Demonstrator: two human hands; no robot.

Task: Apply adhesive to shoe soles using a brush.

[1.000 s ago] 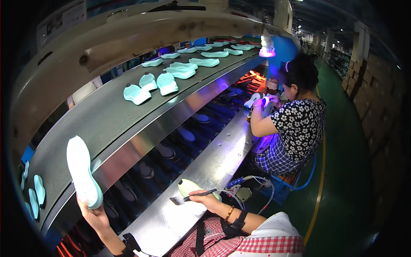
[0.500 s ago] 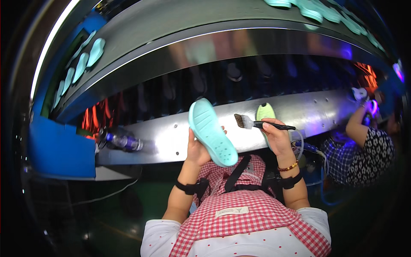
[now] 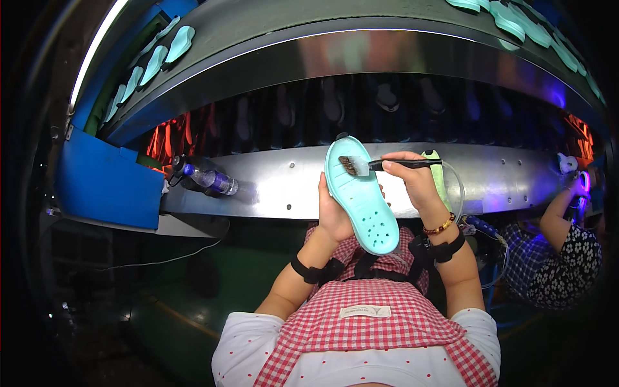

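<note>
My left hand [image 3: 336, 216] is wrapped round the edges of a turquoise shoe sole [image 3: 354, 187], holding it tilted up above the metal ledge. Small holes dot the sole's near end, and ridges cross its far part. In my right hand [image 3: 418, 185] is a brush [image 3: 403, 164] with a black handle, gripped between thumb and fingers. Its dark bristles lie on the far part of the sole. A thin clear tube runs from the handle's end. Behind my right hand a yellow-green sole-shaped piece [image 3: 440, 180] rests on the ledge.
A shiny metal ledge [image 3: 271, 184] spans the front, with a bottle [image 3: 209, 178] lying at its left. Beyond it, a belt [image 3: 271, 29] carries several turquoise soles [image 3: 153, 64]. Orange-glowing openings [image 3: 169, 140] flank the dark space under the belt. At the right, another person's arm [image 3: 558, 209] reaches in.
My right hand has brought the brush leftward relative to the sole, onto its upper face. The sole has been turned more toward me. The whole view has shifted.
</note>
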